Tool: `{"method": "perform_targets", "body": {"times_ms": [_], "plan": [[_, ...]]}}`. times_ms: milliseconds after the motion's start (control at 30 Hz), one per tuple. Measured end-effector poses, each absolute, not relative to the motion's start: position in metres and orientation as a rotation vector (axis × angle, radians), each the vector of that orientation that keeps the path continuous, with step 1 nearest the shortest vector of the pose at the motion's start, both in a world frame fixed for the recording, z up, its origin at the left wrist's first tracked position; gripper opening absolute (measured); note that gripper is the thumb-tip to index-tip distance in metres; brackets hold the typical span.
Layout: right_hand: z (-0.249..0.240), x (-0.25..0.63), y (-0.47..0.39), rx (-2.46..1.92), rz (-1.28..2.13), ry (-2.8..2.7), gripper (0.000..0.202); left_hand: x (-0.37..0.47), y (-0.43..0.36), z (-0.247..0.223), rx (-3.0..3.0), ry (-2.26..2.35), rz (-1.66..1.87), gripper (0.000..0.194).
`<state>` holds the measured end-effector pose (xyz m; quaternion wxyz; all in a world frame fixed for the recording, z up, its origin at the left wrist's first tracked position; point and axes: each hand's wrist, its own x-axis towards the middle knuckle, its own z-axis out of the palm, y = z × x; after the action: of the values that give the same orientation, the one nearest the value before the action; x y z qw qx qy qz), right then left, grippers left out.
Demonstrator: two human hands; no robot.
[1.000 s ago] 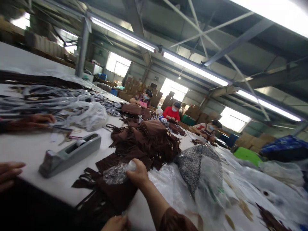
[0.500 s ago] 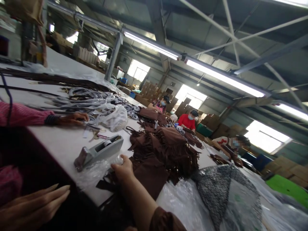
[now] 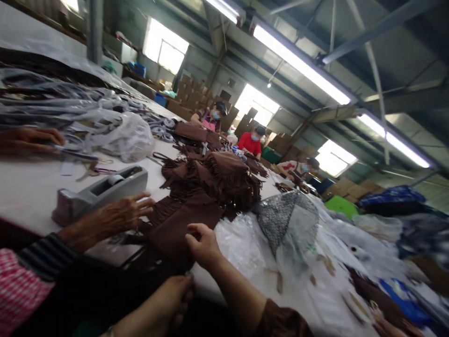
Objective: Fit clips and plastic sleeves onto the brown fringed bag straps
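My right hand [image 3: 204, 245], below a brown sleeve, is over the near edge of a brown fringed bag [image 3: 191, 220]. Its thumb and forefinger are bent and apart, with nothing visible between them. Low in front, my left hand [image 3: 171, 297] is closed near the table edge, its fingers around something dark and too small to make out. A pile of brown fringed bags [image 3: 217, 175] lies just beyond. To the left, a co-worker's hand [image 3: 129, 213] with a striped cuff reaches across beside a grey tape dispenser [image 3: 105, 187].
Another person's hand [image 3: 31, 140] is at the far left by grey wrapped straps [image 3: 59, 100] and a white plastic bag [image 3: 126, 135]. Clear plastic [image 3: 242, 241] and a grey-patterned bag [image 3: 277, 215] lie at right on the white table [image 3: 28, 187]. Several people work farther back.
My right hand has let go of the clear plastic by the dispenser and drawn back to the bags. My left hand has come into view. The co-worker's hand has reached over the table. The view has turned right.
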<state>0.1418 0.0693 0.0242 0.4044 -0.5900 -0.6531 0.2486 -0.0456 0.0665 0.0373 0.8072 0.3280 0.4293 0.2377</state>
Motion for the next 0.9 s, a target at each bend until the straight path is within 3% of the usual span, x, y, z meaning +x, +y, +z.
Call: {"method": "perform_targets", "body": {"times_ms": [200,500,767,900], "plan": [[0.008,0.19,-0.004,-1.656,0.811,-1.658,0.017,0.035,-0.012,-0.017,0.68,0.931,0.478,0.063],[0.009,0.192,-0.011,-1.493,0.655,-1.998,0.02,0.04,-0.011,-0.03,1.427,1.205,0.618,0.031],[0.003,0.201,-0.009,-1.525,0.735,-2.06,0.012,0.039,-0.017,-0.033,1.626,1.36,0.557,0.031],[-0.002,0.201,-0.001,-1.756,0.603,-1.929,0.011,0.041,-0.016,-0.032,1.659,1.423,0.573,0.035]]}}
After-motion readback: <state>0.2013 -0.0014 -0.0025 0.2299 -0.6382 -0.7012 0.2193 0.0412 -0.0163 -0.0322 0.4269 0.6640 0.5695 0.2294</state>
